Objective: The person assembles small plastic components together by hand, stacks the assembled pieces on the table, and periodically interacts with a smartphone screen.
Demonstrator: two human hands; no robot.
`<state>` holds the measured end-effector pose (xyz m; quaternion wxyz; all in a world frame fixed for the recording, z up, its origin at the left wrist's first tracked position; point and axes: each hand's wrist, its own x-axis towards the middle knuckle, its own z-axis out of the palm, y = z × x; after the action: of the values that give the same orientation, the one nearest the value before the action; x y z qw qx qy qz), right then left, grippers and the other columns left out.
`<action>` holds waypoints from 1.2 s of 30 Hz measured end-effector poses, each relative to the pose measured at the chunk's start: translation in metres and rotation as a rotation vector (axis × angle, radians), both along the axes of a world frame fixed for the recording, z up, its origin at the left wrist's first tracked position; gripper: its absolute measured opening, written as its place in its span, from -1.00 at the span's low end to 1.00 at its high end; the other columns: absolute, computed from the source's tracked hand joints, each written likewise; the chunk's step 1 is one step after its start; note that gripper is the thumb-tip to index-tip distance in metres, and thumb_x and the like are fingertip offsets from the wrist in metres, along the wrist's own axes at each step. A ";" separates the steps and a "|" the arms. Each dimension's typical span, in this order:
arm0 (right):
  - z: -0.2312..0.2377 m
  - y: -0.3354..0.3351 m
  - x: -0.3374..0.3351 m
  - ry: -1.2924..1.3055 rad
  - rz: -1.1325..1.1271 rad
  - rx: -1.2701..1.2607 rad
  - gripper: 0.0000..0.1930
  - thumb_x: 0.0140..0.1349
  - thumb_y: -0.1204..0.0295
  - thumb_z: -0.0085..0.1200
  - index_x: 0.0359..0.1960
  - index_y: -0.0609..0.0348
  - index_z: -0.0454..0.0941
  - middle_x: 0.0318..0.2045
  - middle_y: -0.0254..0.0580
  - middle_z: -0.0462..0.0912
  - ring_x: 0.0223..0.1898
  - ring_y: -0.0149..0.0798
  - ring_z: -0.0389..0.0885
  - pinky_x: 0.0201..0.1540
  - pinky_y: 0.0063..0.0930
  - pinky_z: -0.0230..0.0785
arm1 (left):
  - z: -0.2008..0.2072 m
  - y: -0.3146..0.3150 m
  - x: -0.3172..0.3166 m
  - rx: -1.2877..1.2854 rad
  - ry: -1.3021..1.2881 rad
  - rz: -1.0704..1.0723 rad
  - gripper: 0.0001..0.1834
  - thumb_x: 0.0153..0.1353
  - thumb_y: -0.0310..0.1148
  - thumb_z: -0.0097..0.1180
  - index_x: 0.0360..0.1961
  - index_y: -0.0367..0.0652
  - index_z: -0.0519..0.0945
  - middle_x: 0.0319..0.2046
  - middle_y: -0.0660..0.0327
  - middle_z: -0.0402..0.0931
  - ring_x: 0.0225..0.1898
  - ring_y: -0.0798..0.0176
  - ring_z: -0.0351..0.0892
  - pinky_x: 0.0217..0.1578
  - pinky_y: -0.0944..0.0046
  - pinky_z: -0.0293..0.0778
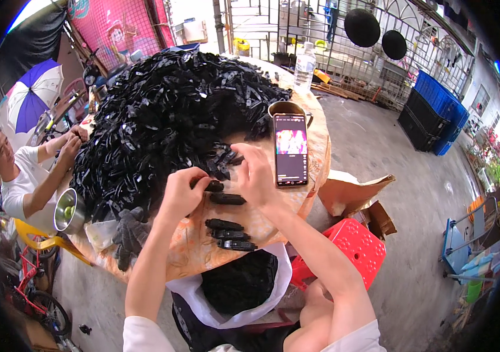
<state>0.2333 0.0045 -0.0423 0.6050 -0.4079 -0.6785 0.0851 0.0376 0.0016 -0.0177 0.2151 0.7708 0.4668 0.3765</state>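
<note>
My left hand (182, 192) is closed, fingertips pinching a long, narrow black plastic piece (214, 186) at the near edge of a big heap. My right hand (256, 176) is beside it, thumb and fingers curved but apart, its fingertips next to loose black pieces (225, 157). Just below the hands another black piece (227, 199) lies on the tablecloth. Nearer to me, several like pieces (230, 235) lie in a short stack. The heap of black pieces (144, 117) covers most of the round table (182, 249).
A phone (291, 152) leans against a metal cup (288, 108), near a water bottle (304, 67). Grey gloves (132, 232) and a steel bowl (69, 211) are leftward. Below the edge hangs a white sack (285, 276) of black pieces. A red stool (358, 249) stands right; a co-worker (27, 176) sits left.
</note>
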 end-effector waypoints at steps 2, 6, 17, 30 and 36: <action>-0.006 -0.001 -0.006 -0.097 -0.088 -0.090 -0.51 0.07 0.67 0.02 0.12 0.36 0.38 0.05 0.09 0.52 0.12 0.09 0.41 0.20 -0.20 0.28 | 0.003 -0.005 0.007 0.043 0.097 -0.024 -0.88 0.13 -0.47 0.19 -0.32 -0.29 0.66 -0.45 -0.02 0.62 -0.45 0.12 0.65 -0.36 0.25 0.51; -0.008 0.004 -0.006 -0.297 -0.194 -0.048 -0.41 0.05 0.65 0.06 0.20 0.38 0.26 0.13 0.10 0.44 0.19 0.12 0.33 0.25 -0.19 0.23 | 0.004 -0.007 0.005 0.118 0.189 -0.075 -0.88 0.13 -0.49 0.21 -0.33 -0.31 0.67 -0.45 -0.02 0.63 -0.45 0.14 0.65 -0.38 0.25 0.52; -0.013 0.002 0.005 -0.449 -0.265 -0.142 -0.71 0.11 0.57 0.04 -0.09 0.17 0.58 -0.16 -0.12 0.64 0.00 -0.05 0.52 0.08 -0.20 0.34 | 0.021 -0.012 0.006 -0.301 0.090 -0.177 -0.85 0.14 -0.60 0.13 -0.27 -0.31 0.69 -0.45 0.02 0.67 -0.44 0.18 0.65 -0.37 0.28 0.53; -0.006 0.002 0.001 -0.245 -0.026 -0.181 -0.83 0.24 0.48 0.06 -0.15 0.22 0.56 -0.20 0.01 0.63 -0.15 0.09 0.60 -0.09 -0.18 0.45 | 0.005 -0.010 0.012 0.145 0.099 -0.194 -0.72 0.12 -0.63 0.10 -0.10 -0.30 0.59 -0.29 0.03 0.61 -0.32 0.10 0.65 -0.34 0.27 0.56; -0.011 0.008 0.001 -0.242 0.157 -0.148 -0.85 0.29 0.43 -0.02 -0.16 0.16 0.49 -0.31 0.10 0.62 -0.21 0.15 0.59 -0.16 -0.06 0.42 | -0.002 -0.008 0.012 0.086 0.141 -0.099 -0.70 0.07 -0.53 0.18 -0.12 -0.27 0.56 -0.23 -0.02 0.55 -0.19 -0.11 0.58 -0.18 0.10 0.52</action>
<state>0.2339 0.0125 -0.0538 0.4786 -0.4043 -0.7682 0.1320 0.0496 -0.0068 -0.0201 0.1667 0.8260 0.4257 0.3299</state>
